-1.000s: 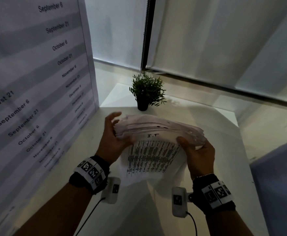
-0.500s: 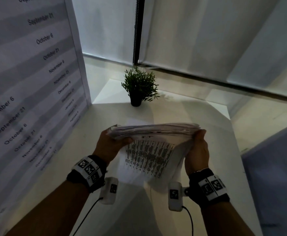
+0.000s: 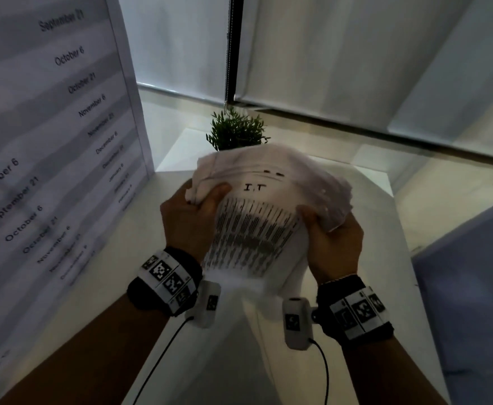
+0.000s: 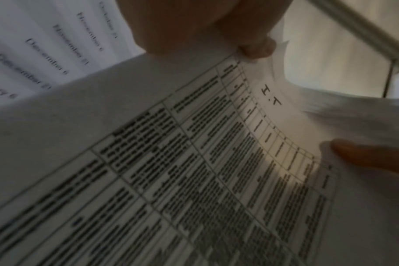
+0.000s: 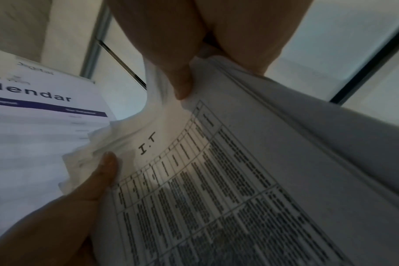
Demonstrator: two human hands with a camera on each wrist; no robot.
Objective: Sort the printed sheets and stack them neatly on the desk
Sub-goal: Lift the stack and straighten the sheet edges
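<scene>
Paper sheets (image 3: 271,182) are clenched above the worktop (image 3: 379,229), long axis spanning left hand (image 3: 192,220) to right hand (image 3: 332,244).

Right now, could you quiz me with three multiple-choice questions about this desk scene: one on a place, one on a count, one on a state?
1. Where is the potted plant?
A. behind the sheets
B. on the floor
C. atop the calendar

2. How many hands hold the stack of sheets?
A. none
B. one
C. two

3. The stack is:
A. flat on the desk
B. held up, bent
C. boxed

Answers: 1 A, it shows beyond the paper. 2 C, left hand and right hand grip it. 3 B, it curves above the desk.
</scene>
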